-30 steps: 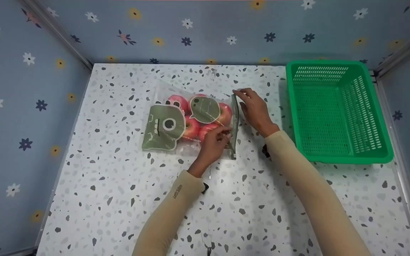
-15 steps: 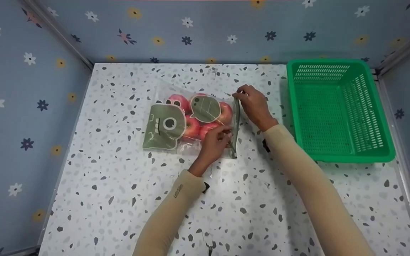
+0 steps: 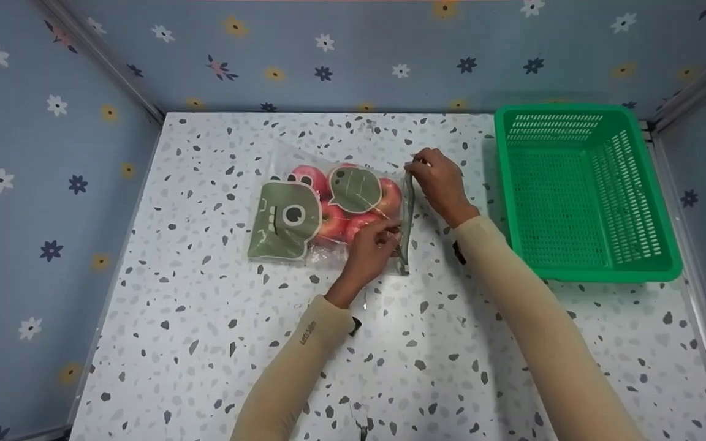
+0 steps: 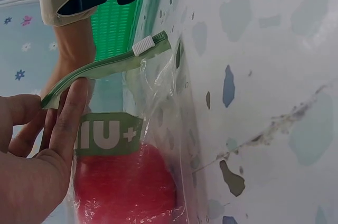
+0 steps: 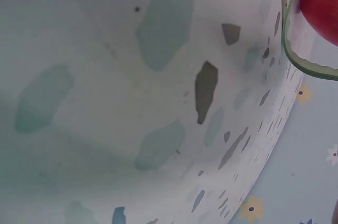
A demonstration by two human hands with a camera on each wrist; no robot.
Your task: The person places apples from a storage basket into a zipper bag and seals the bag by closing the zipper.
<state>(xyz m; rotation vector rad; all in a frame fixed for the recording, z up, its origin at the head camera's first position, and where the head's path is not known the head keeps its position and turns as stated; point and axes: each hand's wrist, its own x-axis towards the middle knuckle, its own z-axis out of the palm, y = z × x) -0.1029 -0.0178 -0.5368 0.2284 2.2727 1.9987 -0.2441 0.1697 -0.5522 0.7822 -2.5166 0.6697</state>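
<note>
A clear zip bag with green cartoon prints lies flat on the speckled table, several red apples inside it. Its green zip edge runs along the right side, with a white slider near the end closest to the person. My left hand pinches the middle of that edge between thumb and fingers, as the left wrist view shows. At the far end of the edge, my right hand pinches the bag's corner with its fingertips. In the right wrist view the right hand is almost wholly out of frame.
To the right stands a green plastic basket with slotted walls, close beside the right forearm. Flower-patterned panels enclose the table at the back and both sides.
My right hand has drawn its fingers in to a pinch at the bag's far corner. The left hand keeps its hold, and the bag has barely moved.
</note>
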